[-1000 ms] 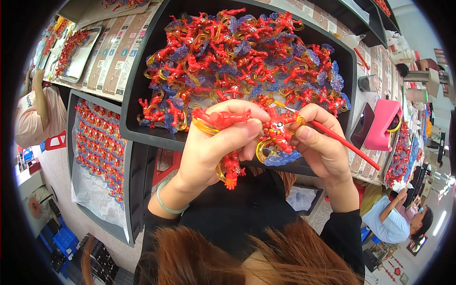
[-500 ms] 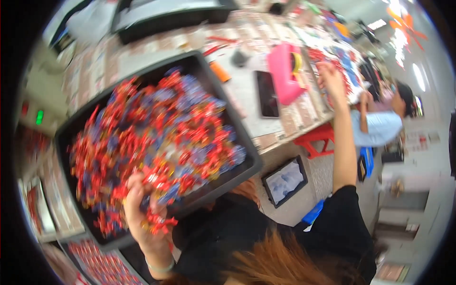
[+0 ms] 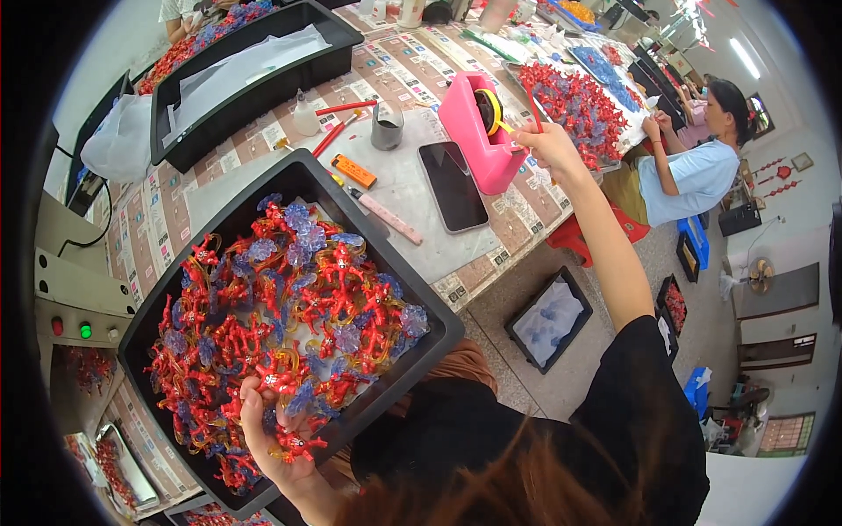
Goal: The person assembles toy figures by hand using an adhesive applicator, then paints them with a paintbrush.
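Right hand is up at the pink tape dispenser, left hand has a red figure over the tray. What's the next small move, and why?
Probably pull a short strip off the roll. The right hand is stretched out to the pink tape dispenser, fingers at the yellow roll with a thin red stick in the grip, while the left hand holds a red figure at the black tray edge, apparently waiting.

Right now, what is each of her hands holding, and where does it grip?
The left hand clasps a small red figure around its body. The right hand pinches a thin red stick at its lower end.
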Demonstrator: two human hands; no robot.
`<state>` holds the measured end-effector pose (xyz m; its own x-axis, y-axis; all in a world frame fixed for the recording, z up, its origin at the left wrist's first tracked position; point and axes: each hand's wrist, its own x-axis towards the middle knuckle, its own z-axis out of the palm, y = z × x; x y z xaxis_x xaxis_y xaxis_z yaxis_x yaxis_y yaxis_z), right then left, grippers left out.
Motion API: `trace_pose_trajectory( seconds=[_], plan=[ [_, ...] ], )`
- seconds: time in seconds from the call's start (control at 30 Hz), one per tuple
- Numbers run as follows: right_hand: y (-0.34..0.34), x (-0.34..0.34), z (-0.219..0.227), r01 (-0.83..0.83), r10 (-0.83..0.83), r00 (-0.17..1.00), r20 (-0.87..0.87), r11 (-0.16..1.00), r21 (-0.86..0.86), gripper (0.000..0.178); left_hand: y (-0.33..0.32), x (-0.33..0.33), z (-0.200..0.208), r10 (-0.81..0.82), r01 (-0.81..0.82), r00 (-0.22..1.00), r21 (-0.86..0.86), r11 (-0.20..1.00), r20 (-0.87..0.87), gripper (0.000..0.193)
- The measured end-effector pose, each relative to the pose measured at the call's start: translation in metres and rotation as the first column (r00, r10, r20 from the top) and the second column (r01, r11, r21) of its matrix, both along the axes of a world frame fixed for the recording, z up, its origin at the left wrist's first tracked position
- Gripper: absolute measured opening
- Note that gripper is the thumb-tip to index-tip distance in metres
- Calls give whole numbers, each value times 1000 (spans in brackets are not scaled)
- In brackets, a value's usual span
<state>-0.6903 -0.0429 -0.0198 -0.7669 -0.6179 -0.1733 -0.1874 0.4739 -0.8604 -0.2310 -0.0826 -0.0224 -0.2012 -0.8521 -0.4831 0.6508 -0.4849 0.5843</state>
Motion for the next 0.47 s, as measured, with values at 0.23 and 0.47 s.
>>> trace_pose_trajectory(
  seconds=[0.23, 0.47],
  plan=[
    [21, 19, -8, 170, -114, 964, 240, 959, -225, 19, -3, -5, -1, -32, 31, 999, 40, 999, 38, 21],
    [3, -1, -63, -115, 152, 885, 441, 987, -108, 33, -2, 0, -17, -74, 71, 980, 21, 997, 187, 32]
  ],
)
